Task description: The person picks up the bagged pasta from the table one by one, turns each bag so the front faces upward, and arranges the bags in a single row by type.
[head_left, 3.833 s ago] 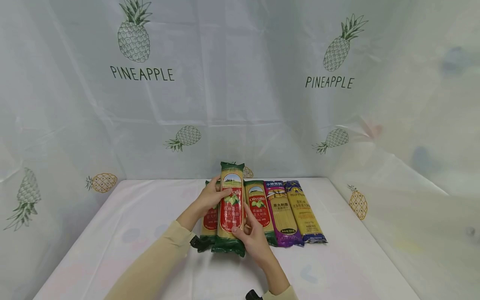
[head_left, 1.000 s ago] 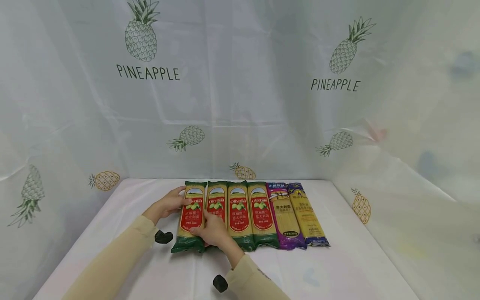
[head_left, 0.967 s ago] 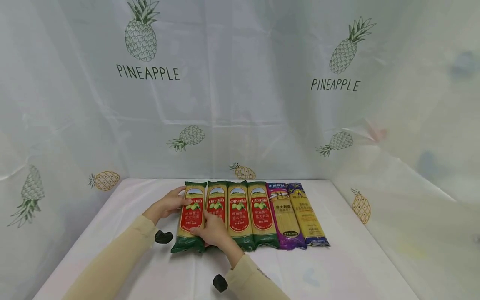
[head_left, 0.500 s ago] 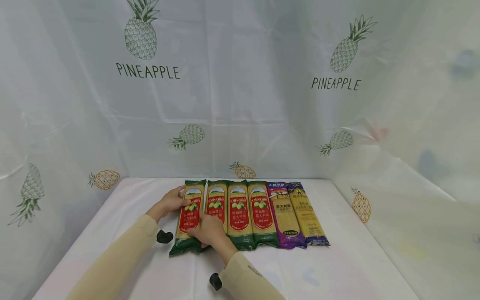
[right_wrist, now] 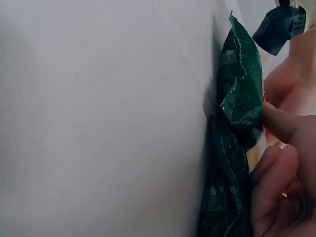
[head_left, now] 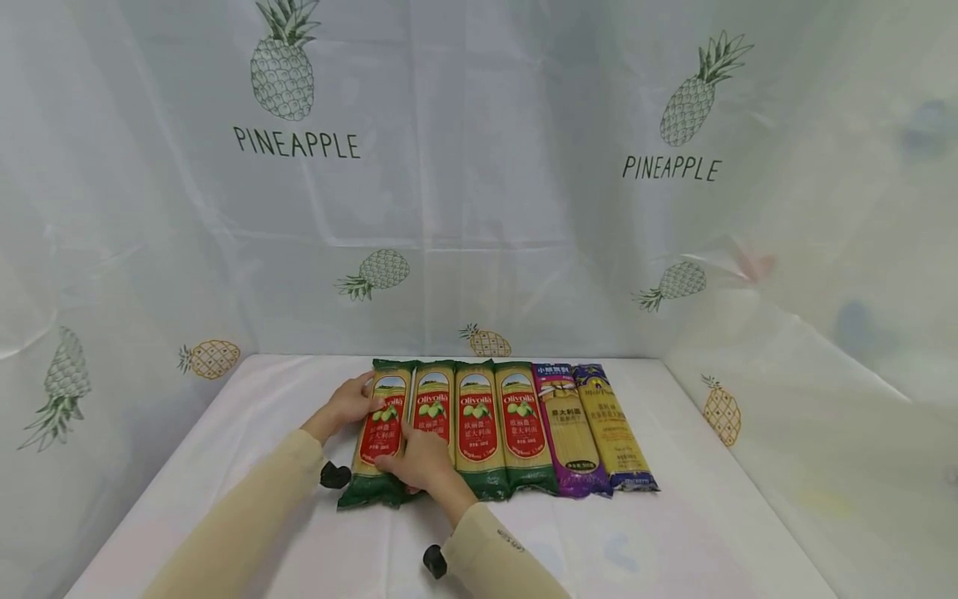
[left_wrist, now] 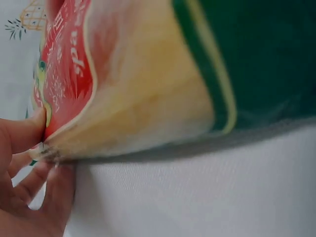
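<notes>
A green-ended spaghetti pack (head_left: pixel 383 433) with a red label lies at the left end of a row of packs. My left hand (head_left: pixel 348 404) holds its left edge, thumb on the front; the left wrist view shows the fingers (left_wrist: pixel 58 195) under the edge. Across the lower right part, my right hand (head_left: pixel 422 459) grips the same pack, its thumb on the label. Curled right fingers (right_wrist: pixel 276 190) sit between this pack and its neighbour in the right wrist view. Partly behind that hand is a second matching pack (head_left: pixel 432 387).
Two more matching spaghetti packs (head_left: pixel 477 416) continue the row rightward. A purple pasta pack (head_left: pixel 572 428) and a yellow-and-blue one (head_left: pixel 614 428) lie slanted at the right end. The white-covered table (head_left: pixel 674 549) meets a pineapple-print curtain (head_left: pixel 524 208) behind.
Earlier, both hands held a spaghetti pack raised over the row; now the held pack lies at the row's left end. Over the last second, hands and pack have shifted only slightly.
</notes>
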`<action>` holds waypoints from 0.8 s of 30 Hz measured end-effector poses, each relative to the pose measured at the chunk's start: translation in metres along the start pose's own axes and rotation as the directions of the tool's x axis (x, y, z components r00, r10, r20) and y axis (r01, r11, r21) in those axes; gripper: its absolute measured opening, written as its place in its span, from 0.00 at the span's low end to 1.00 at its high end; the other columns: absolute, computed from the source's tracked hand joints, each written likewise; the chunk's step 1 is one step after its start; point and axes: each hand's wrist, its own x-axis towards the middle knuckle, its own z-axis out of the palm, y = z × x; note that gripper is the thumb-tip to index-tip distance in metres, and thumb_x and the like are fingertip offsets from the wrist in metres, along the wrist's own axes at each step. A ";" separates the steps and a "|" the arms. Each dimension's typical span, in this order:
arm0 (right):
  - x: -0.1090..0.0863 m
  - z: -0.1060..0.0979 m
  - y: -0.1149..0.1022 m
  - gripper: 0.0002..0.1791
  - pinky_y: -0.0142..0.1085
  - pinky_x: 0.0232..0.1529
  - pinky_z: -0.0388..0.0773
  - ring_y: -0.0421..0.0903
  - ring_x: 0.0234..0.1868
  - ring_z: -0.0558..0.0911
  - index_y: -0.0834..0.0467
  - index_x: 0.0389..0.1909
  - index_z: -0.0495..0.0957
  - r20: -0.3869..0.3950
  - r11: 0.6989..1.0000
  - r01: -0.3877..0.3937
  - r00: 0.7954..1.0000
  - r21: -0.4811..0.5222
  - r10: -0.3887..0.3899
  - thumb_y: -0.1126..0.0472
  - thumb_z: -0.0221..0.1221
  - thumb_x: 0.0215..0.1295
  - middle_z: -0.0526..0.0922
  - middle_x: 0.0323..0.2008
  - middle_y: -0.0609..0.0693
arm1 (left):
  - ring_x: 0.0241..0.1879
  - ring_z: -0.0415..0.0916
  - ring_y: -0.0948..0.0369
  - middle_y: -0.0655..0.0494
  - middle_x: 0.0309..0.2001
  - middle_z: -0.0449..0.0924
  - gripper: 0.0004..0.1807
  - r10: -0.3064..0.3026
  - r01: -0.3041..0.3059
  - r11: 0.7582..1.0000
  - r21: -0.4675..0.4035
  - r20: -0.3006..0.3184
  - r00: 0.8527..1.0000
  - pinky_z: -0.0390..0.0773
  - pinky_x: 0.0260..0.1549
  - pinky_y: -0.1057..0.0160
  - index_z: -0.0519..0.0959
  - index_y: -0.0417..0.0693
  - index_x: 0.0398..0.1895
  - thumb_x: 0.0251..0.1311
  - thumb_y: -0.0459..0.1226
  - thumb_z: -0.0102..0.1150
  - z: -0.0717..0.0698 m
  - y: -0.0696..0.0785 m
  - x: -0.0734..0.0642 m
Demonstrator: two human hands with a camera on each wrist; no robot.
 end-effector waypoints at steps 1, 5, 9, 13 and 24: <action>0.000 0.000 0.001 0.46 0.35 0.20 0.79 0.48 0.18 0.83 0.58 0.79 0.69 0.001 1.000 0.007 1.000 -0.003 -0.007 0.42 0.73 0.66 0.85 0.56 0.65 | 0.62 0.73 0.38 0.27 0.62 0.75 0.42 0.009 -0.009 1.000 0.018 -0.001 1.000 0.66 0.69 0.36 0.52 0.33 0.84 0.75 0.39 0.61 0.000 -0.002 0.001; -0.002 0.000 0.001 0.45 0.35 0.16 0.77 0.43 0.11 0.79 0.59 0.80 0.68 0.024 0.999 0.026 0.999 0.030 -0.027 0.43 0.71 0.68 0.85 0.57 0.66 | 0.65 0.68 0.37 0.26 0.62 0.72 0.42 0.017 -0.020 0.998 0.059 0.038 0.999 0.63 0.71 0.35 0.51 0.34 0.84 0.78 0.43 0.58 -0.005 -0.011 0.000; -0.006 -0.003 0.001 0.44 0.33 0.19 0.77 0.40 0.10 0.77 0.61 0.80 0.66 0.053 0.996 0.064 0.996 0.055 -0.066 0.45 0.70 0.70 0.88 0.49 0.63 | 0.58 0.64 0.39 0.30 0.56 0.66 0.42 -0.003 -0.003 0.998 0.056 0.101 0.995 0.67 0.64 0.36 0.48 0.37 0.85 0.80 0.46 0.54 -0.012 -0.018 -0.003; -0.013 -0.012 0.005 0.43 0.34 0.21 0.79 0.42 0.12 0.80 0.63 0.81 0.64 0.115 0.978 0.104 0.985 0.178 -0.126 0.49 0.67 0.73 0.86 0.27 0.58 | 0.58 0.66 0.41 0.32 0.56 0.67 0.42 -0.017 0.008 0.997 0.072 0.116 0.993 0.68 0.63 0.37 0.48 0.39 0.86 0.80 0.48 0.53 -0.015 -0.022 -0.004; -0.045 -0.080 0.036 0.33 0.48 0.34 0.89 0.47 0.27 0.87 0.59 0.80 0.67 0.208 0.915 0.113 0.956 0.386 -0.206 0.58 0.63 0.78 0.83 0.39 0.66 | 0.78 0.56 0.32 0.31 0.81 0.53 0.50 -0.077 0.096 0.992 -0.077 0.215 0.974 0.56 0.72 0.26 0.35 0.46 0.88 0.80 0.57 0.51 -0.035 -0.026 -0.042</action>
